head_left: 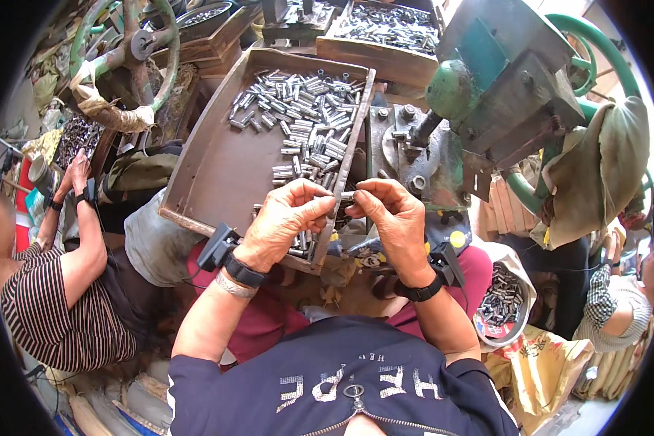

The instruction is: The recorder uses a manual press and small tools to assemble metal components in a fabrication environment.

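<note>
A small shiny metal tube [347, 195] lies crosswise between my two hands, above the right edge of the wooden tray. My right hand [398, 225] is closed in a pinch on the tube's right end. With thumb and forefinger pressed together, my left hand [287, 218] is at its left end; whatever those fingertips hold is hidden. Beneath and beyond my hands stands the wooden tray [207, 160], with many similar metal tubes [305, 109] heaped along its far and right sides.
Right of the tray is a greasy machine base [421, 160] with bolts, under a green press head [454, 87]. A handwheel [139, 45] rises at far left. A bucket of metal parts [501, 298] stands by my right knee. Co-workers sit at left [65, 291] and right [621, 312].
</note>
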`<state>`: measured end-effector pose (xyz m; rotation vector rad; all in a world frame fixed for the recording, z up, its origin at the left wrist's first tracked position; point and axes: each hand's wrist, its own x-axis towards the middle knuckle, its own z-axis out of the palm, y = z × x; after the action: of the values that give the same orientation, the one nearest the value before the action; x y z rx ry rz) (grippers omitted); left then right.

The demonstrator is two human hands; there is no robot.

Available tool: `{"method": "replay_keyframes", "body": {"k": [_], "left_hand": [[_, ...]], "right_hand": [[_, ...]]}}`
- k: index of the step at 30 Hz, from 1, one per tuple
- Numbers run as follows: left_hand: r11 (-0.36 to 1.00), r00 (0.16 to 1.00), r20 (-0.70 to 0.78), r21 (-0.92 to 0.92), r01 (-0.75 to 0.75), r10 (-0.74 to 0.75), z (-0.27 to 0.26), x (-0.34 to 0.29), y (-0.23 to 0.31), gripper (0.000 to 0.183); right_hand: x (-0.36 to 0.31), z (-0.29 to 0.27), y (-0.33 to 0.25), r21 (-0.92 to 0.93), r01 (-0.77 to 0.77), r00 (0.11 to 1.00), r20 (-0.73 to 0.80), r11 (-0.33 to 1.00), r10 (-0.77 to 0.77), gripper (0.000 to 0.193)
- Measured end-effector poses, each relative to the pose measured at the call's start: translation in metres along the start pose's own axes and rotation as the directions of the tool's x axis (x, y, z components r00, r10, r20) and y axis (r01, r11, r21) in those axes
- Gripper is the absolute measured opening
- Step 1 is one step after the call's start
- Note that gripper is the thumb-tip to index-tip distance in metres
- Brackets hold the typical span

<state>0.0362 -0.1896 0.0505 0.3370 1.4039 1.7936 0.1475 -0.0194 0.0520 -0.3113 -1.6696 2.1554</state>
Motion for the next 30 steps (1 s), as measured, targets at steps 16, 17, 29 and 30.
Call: {"method": "replay_keyframes", "body": {"k": [16, 17, 29, 30], "left_hand": [[0.991, 0.997, -0.005, 0.111, -0.072, 0.073, 0.020, -0.005, -0.002, 0.027], [0.991, 0.997, -0.005, 0.110, -0.071, 0.072, 0.020, -0.005, -0.004, 0.027], [0.980, 0.986, -0.083, 0.148, -0.129, 0.142, 0.021, -0.007, -0.006, 0.021], [0.975, 0.987, -0.079, 0.181, -0.127, 0.143, 0.020, -0.008, -0.006, 0.021]], "right_hand": [[-0.002, -0.008, 0.008, 0.061, -0.030, 0.997, -0.069, 0.998, 0.034, 0.021], [-0.003, -0.008, 0.008, 0.059, -0.031, 0.997, -0.072, 0.998, 0.035, 0.021], [-0.004, -0.007, 0.003, 0.050, -0.066, 0.997, -0.042, 0.997, 0.068, 0.020], [-0.005, -0.006, 0.003, 0.018, -0.044, 0.998, -0.042, 0.999, 0.045, 0.019]]}}
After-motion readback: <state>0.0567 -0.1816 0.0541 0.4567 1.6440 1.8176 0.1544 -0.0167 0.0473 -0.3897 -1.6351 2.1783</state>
